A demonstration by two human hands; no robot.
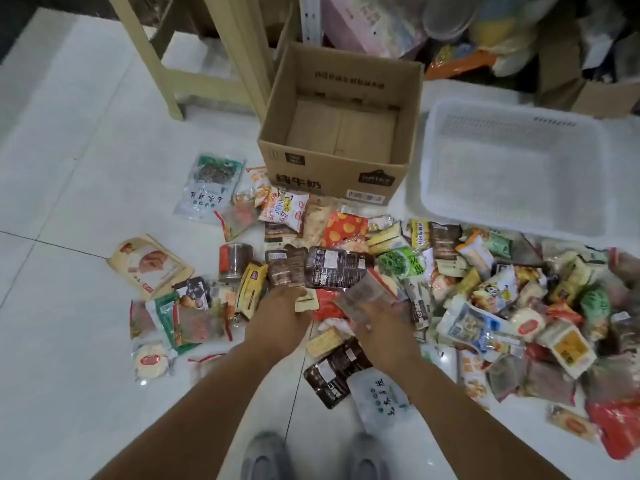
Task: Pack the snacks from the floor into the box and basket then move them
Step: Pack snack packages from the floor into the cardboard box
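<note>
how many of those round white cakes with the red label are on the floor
2. One round white cake lies at the far left, the other in the heap on the right. More may be buried underneath.

Setting: a home room, apparently used for storage. Glossy white floor tiles [69, 150] were laid under the cardboard box [311, 174]. Pale wooden furniture legs [145, 53] were recorded left of the box. Heaped bags and cartons [485, 26] were recorded behind it.

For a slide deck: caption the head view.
Left hand and right hand grip snack packets before an empty cardboard box and white basket.
</note>
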